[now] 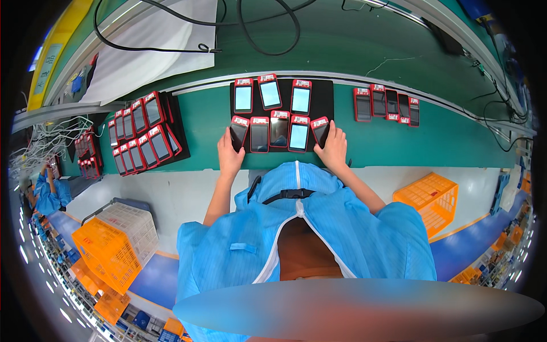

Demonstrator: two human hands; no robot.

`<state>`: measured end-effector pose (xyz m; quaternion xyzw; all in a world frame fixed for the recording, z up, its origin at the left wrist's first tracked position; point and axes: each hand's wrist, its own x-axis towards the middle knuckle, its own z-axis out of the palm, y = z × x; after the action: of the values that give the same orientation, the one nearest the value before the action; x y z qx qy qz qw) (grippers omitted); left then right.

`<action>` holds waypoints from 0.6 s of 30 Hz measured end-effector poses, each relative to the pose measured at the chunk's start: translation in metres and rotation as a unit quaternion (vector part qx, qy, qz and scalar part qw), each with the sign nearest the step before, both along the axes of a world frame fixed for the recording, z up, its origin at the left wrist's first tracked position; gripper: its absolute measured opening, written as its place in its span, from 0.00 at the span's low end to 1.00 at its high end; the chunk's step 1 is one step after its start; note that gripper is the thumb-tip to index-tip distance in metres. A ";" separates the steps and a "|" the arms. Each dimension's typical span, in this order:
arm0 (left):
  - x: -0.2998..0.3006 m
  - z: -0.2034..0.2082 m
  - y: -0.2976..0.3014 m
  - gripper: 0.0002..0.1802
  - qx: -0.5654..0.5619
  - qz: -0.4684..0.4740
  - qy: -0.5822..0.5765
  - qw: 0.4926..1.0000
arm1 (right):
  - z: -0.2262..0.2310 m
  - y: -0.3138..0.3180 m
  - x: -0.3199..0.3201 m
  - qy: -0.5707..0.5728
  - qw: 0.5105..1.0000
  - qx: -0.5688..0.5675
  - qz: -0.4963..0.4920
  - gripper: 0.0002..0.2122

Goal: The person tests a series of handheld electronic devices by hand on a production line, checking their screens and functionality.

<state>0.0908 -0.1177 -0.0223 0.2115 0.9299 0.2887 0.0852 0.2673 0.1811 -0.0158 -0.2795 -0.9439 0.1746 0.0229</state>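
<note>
My left hand (230,155) grips a red-cased handheld device (239,131) with a dark screen, at the near left corner of a black mat (327,94). At the near right corner, my right hand (333,149) has its fingers and thumb around the sides of another dark-screened red-cased device (320,132). Both devices lean slightly. Between my hands lie two dark devices, one of them a phone-like unit (260,135), and a device with a lit screen (298,133). Behind them, the far row holds three lit devices, including one in the middle (269,92). White labels mark their ends.
Several similar devices stand in rows on a black tray (181,134) to the left; more (378,101) lie to the right. A black cable (273,52) loops over the green bench (216,108). Orange crates (430,199) flank me. A person (52,191) works far left.
</note>
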 end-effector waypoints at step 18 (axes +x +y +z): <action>0.013 0.006 0.033 0.46 -0.020 0.094 0.050 0.994 | -0.002 0.044 -0.091 0.051 0.989 0.010 -0.139 0.29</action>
<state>0.1039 -0.0845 -0.0168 0.1354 0.9544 0.2657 0.0153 0.1759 0.2246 -0.0181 -0.3984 -0.8952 0.1743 0.0978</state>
